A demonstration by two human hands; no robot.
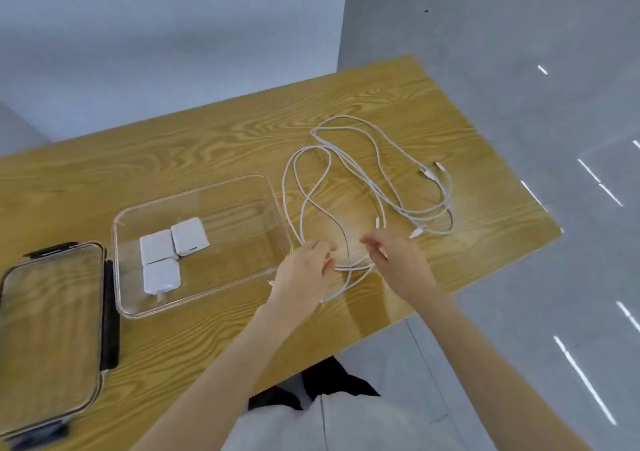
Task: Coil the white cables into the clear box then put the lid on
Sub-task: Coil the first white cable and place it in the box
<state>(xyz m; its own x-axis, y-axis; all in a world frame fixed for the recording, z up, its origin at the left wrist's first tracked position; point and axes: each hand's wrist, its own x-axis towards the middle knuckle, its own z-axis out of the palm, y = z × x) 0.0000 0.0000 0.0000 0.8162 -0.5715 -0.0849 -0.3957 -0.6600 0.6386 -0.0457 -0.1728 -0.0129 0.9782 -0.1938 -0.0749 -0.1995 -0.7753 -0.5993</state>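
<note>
Several white cables [372,177] lie in loose tangled loops on the wooden table, right of the clear box [266,187]. The box stands open and holds three white charger blocks [173,248]. Its clear lid [48,329] with black clips lies flat at the far left. My left hand [306,270] rests at the near edge of the loops, its fingers curled around cable strands beside the box's right corner. My right hand [391,256] hovers just right of it, fingers bent toward the same strands; whether it holds one is unclear.
The wooden table [207,146] ends close behind my hands at its near edge and at the right past the cables. A grey wall stands behind it. Grey floor lies to the right and below.
</note>
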